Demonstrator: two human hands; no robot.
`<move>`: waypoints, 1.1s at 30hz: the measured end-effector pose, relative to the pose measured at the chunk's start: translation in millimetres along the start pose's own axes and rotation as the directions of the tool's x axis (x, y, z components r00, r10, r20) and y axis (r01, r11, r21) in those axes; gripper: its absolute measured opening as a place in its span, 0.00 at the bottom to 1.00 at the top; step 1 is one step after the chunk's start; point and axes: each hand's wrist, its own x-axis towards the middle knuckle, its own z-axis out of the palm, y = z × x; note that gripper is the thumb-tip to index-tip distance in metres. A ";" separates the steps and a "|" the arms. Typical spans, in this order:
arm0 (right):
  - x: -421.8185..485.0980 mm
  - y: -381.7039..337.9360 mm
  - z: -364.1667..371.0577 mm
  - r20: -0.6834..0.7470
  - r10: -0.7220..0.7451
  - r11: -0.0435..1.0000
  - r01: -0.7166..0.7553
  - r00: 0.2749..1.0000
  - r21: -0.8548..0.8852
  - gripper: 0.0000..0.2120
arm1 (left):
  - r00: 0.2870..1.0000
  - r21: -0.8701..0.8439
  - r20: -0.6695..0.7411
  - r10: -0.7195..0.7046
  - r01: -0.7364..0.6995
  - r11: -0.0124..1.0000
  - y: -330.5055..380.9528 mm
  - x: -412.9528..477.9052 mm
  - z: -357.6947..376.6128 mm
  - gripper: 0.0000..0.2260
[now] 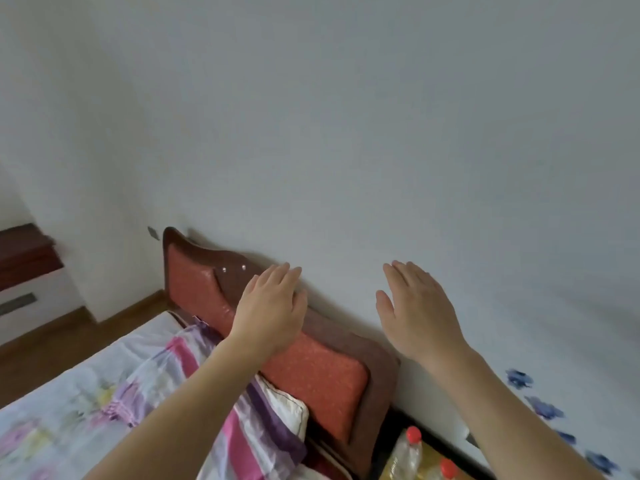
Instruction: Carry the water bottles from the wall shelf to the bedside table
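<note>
Two clear water bottles with red caps stand at the bottom of the view, one (407, 453) nearer the headboard and one (446, 470) cut off by the frame edge. They rest on a yellowish bedside table (391, 471), of which only a corner shows. My left hand (272, 306) is raised in front of the headboard, palm down, fingers apart, holding nothing. My right hand (414, 308) is raised before the white wall, fingers spread and empty. Both hands are well above the bottles. No wall shelf is in view.
A dark wooden headboard (353, 344) with red padded panels stands against the white wall. The bed, with floral sheets and a striped pillow (249, 420), fills the lower left. A dark wooden unit (24, 251) sits at far left. Blue flower stickers (543, 407) mark the wall at right.
</note>
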 end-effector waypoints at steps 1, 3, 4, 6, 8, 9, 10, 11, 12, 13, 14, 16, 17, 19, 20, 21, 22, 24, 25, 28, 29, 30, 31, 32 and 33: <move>5.2 -19.6 -0.7 -0.004 -0.045 0.999 0.045 0.999 0.015 0.25 | 0.999 0.004 -0.017 -0.038 0.039 0.999 -15.0 -7.8 -13.6 0.22; 14.5 -60.7 -0.4 -0.018 -0.120 0.991 0.121 0.993 0.052 0.23 | 0.993 0.029 -0.051 -0.102 0.104 0.994 -46.1 -24.8 -40.0 0.22; 18.6 -82.6 1.1 -0.029 -0.153 0.985 0.154 0.988 0.081 0.23 | 0.989 0.043 -0.064 -0.132 0.135 0.990 -62.3 -34.5 -54.1 0.23; 24.0 -128.5 5.4 -0.041 -0.212 0.966 0.216 0.976 0.144 0.24 | 0.976 0.060 -0.086 -0.199 0.204 0.977 -98.0 -55.9 -78.6 0.23; 26.0 -173.7 14.0 -0.049 -0.278 0.939 0.282 0.959 0.196 0.25 | 0.959 0.078 -0.104 -0.264 0.272 0.959 -132.5 -79.7 -100.1 0.24; 26.0 -195.3 19.1 -0.051 -0.312 0.923 0.315 0.949 0.221 0.26 | 0.950 0.093 -0.117 -0.288 0.300 0.950 -147.7 -93.2 -110.9 0.25; 25.6 -215.9 23.5 -0.049 -0.345 0.906 0.346 0.937 0.243 0.26 | 0.939 0.101 -0.134 -0.316 0.331 0.938 -160.9 -106.9 -121.1 0.24; 24.9 -236.1 26.9 -0.044 -0.378 0.888 0.376 0.925 0.265 0.26 | 0.924 0.107 -0.156 -0.348 0.366 0.924 -173.0 -120.8 -131.0 0.21; 23.9 -255.5 29.3 -0.040 -0.413 0.868 0.407 0.910 0.287 0.26 | 0.907 0.113 -0.176 -0.382 0.404 0.908 -184.3 -134.7 -140.3 0.18; 23.0 -274.4 31.3 -0.038 -0.450 0.844 0.439 0.892 0.308 0.25 | 0.888 0.121 -0.197 -0.415 0.442 0.889 -193.6 -148.6 -150.1 0.17; 22.4 -292.9 32.6 -0.037 -0.489 0.817 0.472 0.872 0.330 0.24 | 0.866 0.132 -0.217 -0.451 0.484 0.865 -202.1 -161.8 -159.6 0.18; 21.4 -329.7 34.2 -0.047 -0.566 0.755 0.540 0.823 0.372 0.23 | 0.814 0.159 -0.261 -0.520 0.567 0.808 -220.0 -187.4 -176.2 0.20; 21.1 -347.6 35.6 -0.056 -0.602 0.722 0.573 0.797 0.389 0.23 | 0.785 0.162 -0.280 -0.553 0.606 0.779 -229.0 -200.2 -183.0 0.20; 18.0 -383.4 38.0 -0.075 -0.670 0.649 0.632 0.738 0.423 0.23 | 0.719 0.165 -0.308 -0.623 0.685 0.709 -243.0 -229.0 -196.7 0.21; 14.8 -400.9 39.6 -0.077 -0.706 0.609 0.659 0.704 0.442 0.23 | 0.681 0.163 -0.325 -0.657 0.724 0.670 -247.8 -244.1 -203.6 0.22; 10.6 -417.9 41.0 -0.074 -0.740 0.567 0.679 0.669 0.466 0.24 | 0.641 0.161 -0.341 -0.688 0.761 0.629 -251.6 -259.3 -210.4 0.22; 5.7 -434.6 41.4 -0.070 -0.769 0.527 0.692 0.635 0.493 0.24 | 0.599 0.160 -0.355 -0.718 0.796 0.584 -254.4 -274.4 -217.0 0.22; -7.8 -466.1 41.3 -0.069 -0.815 0.458 0.713 0.575 0.532 0.25 | 0.517 0.163 -0.387 -0.764 0.853 0.495 -255.7 -304.8 -228.8 0.22; -16.8 -482.0 40.0 -0.078 -0.833 0.426 0.723 0.548 0.543 0.25 | 0.478 0.162 -0.404 -0.780 0.877 0.453 -255.6 -321.5 -235.2 0.22; -47.4 -520.7 32.1 -0.110 -0.873 0.332 0.744 0.476 0.580 0.24 | 0.369 0.150 -0.433 -0.822 0.929 0.338 -252.1 -369.2 -250.4 0.22; -61.4 -533.4 28.1 -0.121 -0.889 0.295 0.755 0.442 0.586 0.24 | 0.330 0.137 -0.445 -0.833 0.944 0.300 -250.2 -388.0 -257.1 0.22; -77.2 -546.8 23.1 -0.133 -0.904 0.256 0.766 0.405 0.590 0.24 | 0.293 0.123 -0.461 -0.838 0.956 0.266 -247.1 -408.3 -264.7 0.23; -93.7 -560.2 17.5 -0.147 -0.918 0.216 0.777 0.368 0.591 0.24 | 0.257 0.109 -0.477 -0.841 0.966 0.234 -243.4 -428.7 -272.3 0.24; -111.1 -573.6 10.6 -0.163 -0.929 0.178 0.787 0.332 0.591 0.25 | 0.226 0.097 -0.494 -0.840 0.974 0.205 -238.7 -448.8 -280.6 0.25; -128.9 -586.9 3.7 -0.178 -0.937 0.143 0.794 0.301 0.590 0.25 | 0.201 0.089 -0.513 -0.834 0.979 0.181 -233.0 -468.4 -289.4 0.27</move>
